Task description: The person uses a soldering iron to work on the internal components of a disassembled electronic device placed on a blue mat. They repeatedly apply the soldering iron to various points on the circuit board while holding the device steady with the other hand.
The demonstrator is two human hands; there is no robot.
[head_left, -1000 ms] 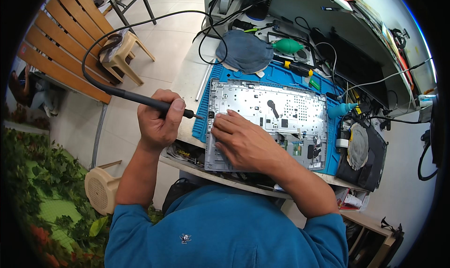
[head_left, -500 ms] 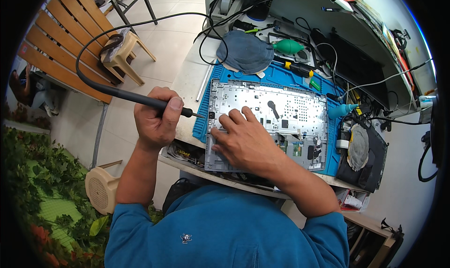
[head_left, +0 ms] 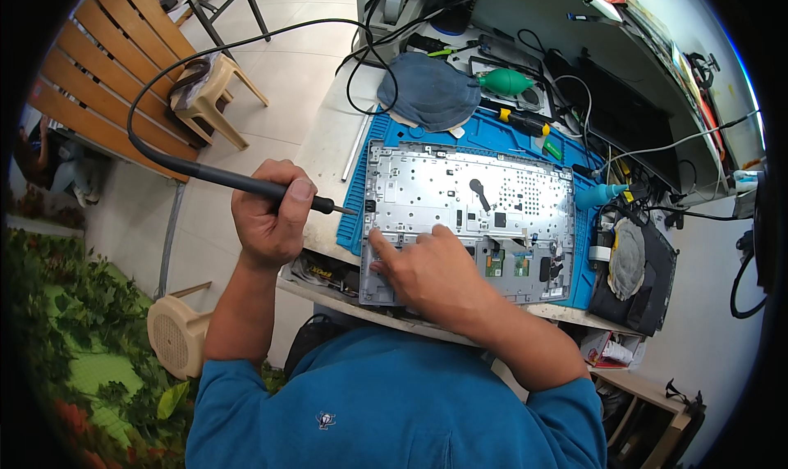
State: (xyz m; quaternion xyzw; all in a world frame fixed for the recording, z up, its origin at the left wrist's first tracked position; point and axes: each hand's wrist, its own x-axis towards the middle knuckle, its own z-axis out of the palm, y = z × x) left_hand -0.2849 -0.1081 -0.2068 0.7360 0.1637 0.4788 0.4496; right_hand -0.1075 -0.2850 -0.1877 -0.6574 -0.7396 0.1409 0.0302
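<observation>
In my left hand [head_left: 273, 215] is a soldering iron [head_left: 246, 183] with a thick black handle, a trailing cord and a thin metal tip. Its tip hovers by the left edge of a silver laptop casing [head_left: 419, 182], near a small dark port there. The casing lies inside up on a blue work mat [head_left: 351, 227]. My right hand [head_left: 439, 272] rests over its front left part, the index finger stretched to the left edge and the other fingers bent. Nothing shows in that hand; its palm side is hidden.
Behind the casing lie a grey cloth pad [head_left: 428, 91], a green rubber blower [head_left: 505, 81] and a yellow-black screwdriver [head_left: 523, 122]. A light blue bottle [head_left: 599, 194] stands to the right, near a dark laptop part [head_left: 657, 256]. The iron's black cord [head_left: 238, 41] loops over the left side.
My right hand has shifted toward the front edge, its other fingers curling while the index stays by the left edge. The iron's tip has dropped slightly nearer the casing.
</observation>
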